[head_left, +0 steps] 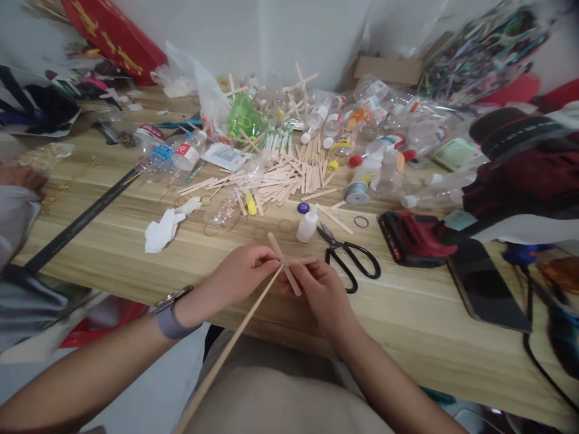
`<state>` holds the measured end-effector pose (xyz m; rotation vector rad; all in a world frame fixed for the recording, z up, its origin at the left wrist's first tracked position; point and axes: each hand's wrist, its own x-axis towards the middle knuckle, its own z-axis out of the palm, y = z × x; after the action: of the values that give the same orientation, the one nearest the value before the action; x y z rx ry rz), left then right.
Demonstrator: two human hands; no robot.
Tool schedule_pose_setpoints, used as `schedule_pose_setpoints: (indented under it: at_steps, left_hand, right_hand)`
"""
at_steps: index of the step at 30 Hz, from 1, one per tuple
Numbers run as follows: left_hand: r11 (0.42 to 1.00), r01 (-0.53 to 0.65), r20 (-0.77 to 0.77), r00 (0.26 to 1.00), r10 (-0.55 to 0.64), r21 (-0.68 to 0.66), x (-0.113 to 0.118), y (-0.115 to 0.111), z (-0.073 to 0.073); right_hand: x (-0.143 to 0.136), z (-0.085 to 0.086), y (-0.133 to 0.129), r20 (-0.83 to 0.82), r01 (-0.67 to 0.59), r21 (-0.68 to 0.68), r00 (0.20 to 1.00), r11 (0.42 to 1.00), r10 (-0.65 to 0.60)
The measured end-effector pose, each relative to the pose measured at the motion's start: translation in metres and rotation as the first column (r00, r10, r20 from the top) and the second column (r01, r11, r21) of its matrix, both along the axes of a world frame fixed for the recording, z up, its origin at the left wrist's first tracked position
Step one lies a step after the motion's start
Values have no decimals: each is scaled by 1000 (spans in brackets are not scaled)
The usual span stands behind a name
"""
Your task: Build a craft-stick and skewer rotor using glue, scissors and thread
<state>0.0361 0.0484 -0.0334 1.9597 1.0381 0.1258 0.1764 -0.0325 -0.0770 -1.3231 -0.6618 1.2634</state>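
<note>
At the left edge we see another person's hand and grey sleeve, both cut off by the frame. From there a black bar slants across toward labelled plastic bottles, where its far end is hard to make out. Next comes a crumpled white tissue.

Our left hand, above a wristwatch, pinches two crossed craft sticks near their joint. A long wooden rod meets that crossing, its near end cut off at the bottom; we cannot tell which fingers steady it. Our right hand grasps the crossed sticks from the other side, covering part of them, some fingertips hidden. Beyond lies a heap of loose craft sticks.

Further right stand a small white squeeze bottle and black-handled scissors, then a blurred red power tool and a dark phone.

All this sits on or over a pale wood-grained worktop. Behind it, a red bag leans at left, the wall is whitish, and a cardboard box is partly hidden by clear bottles.
</note>
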Motion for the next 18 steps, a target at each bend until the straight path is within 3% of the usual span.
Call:
schedule_pose_setpoints:
  at_steps: [9,15,18]
  left_hand:
    - [993,-27,21,999,29,-115,2,1,-5]
    - [980,93,95,992,-77,-178,-4,6,-14]
    - [980,63,55,997,-53,-189,-6,10,-20]
  right_hand:
    - [3,-4,2,-18,-75,-47,997,996,75]
    - [3,-5,5,-30,-157,-94,987,983,155]
    - [5,-2,8,-53,-201,-149,979,968,195]
